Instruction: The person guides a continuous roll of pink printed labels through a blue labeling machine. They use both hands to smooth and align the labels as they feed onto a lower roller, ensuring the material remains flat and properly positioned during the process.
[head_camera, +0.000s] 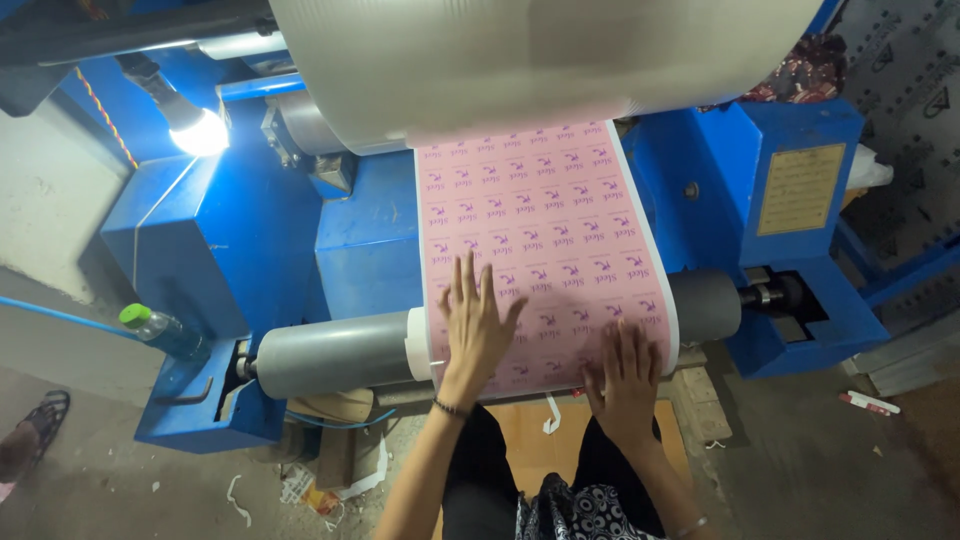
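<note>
A pink printed web of small labels (540, 200) runs down from a large silvery roll (520, 60) and wraps onto a grey roller (340, 352) of a blue machine (240, 240). My left hand (478, 325) lies flat on the pink web, fingers spread, a dark band on its wrist. Lower on the roll's curve, my right hand (625, 378) presses flat against the same web near its right edge. Neither hand grips anything.
A lit bulb (198, 130) glares at the upper left. A plastic bottle with a green cap (160, 330) lies on the machine's left side. A brass-coloured plate (800, 188) is fixed on the right housing. Someone's sandalled foot (30, 432) shows at the left; scraps litter the floor.
</note>
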